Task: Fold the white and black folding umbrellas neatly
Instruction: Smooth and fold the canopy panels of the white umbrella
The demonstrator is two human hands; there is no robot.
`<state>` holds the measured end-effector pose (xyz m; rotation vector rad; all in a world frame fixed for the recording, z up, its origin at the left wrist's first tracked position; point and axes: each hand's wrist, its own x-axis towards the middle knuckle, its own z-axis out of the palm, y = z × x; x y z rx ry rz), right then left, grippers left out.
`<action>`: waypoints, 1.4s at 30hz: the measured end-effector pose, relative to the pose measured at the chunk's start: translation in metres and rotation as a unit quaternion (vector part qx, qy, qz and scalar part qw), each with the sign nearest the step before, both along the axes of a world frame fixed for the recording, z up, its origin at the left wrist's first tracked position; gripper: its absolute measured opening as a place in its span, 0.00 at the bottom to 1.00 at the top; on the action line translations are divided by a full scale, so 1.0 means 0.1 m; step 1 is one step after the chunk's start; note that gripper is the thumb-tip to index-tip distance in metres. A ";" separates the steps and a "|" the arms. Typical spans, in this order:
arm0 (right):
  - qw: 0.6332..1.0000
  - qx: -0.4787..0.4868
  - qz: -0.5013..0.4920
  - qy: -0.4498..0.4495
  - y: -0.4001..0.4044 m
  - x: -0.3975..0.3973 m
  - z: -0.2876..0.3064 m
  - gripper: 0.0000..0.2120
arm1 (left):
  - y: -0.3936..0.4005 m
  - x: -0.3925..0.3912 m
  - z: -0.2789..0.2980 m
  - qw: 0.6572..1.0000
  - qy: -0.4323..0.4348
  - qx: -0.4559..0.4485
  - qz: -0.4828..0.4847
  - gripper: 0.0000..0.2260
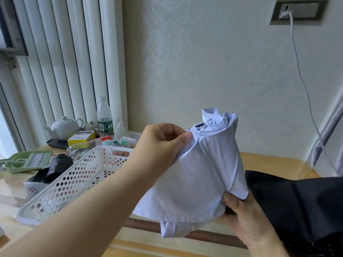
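White umbrella (202,175) at centre, held upright above the table (269,164), canopy wrapped loosely round the shaft, folds bunched at the top. Left hand (163,145) at 9 o'clock of it, thumb and fingers pinching a fold of white cloth near the upper edge. Right hand (246,217) at 5 o'clock, closed round the lower end, thumb pressed on the cloth. Black umbrella (297,204) at 4 o'clock, lying spread on the table, just behind the right hand. White basket (74,182) with round holes at 8 o'clock. Teapot (63,127), water bottle (104,117) and yellow box (81,139) at 10 o'clock, well apart from the hands. Cable (304,86) hanging from wall socket (298,11) at 1 o'clock.
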<state>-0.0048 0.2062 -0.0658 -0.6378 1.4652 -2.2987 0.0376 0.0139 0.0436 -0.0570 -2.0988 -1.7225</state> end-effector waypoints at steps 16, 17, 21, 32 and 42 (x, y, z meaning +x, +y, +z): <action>0.994 -0.094 -0.056 -0.017 0.02 -0.08 -0.06 0.38 | -0.02 0.35 -0.20 0.860 0.218 -0.459 0.039 0.08; 0.994 -0.094 -0.057 -0.022 0.03 -0.09 -0.07 0.41 | -0.04 0.34 -0.21 0.846 0.234 -0.479 0.033 0.08; 0.994 -0.070 -0.080 -0.024 0.04 -0.12 -0.09 0.46 | -0.06 0.26 -0.17 0.833 0.230 -0.502 -0.042 0.07; 0.999 -0.035 -0.010 0.007 0.15 -0.08 -0.07 0.43 | 0.02 0.17 0.08 0.963 0.062 -0.261 0.009 0.09; 0.962 -0.249 0.054 -0.100 0.24 -0.23 -0.42 0.22 | 0.13 0.20 -0.06 0.973 0.089 -0.210 -0.029 0.13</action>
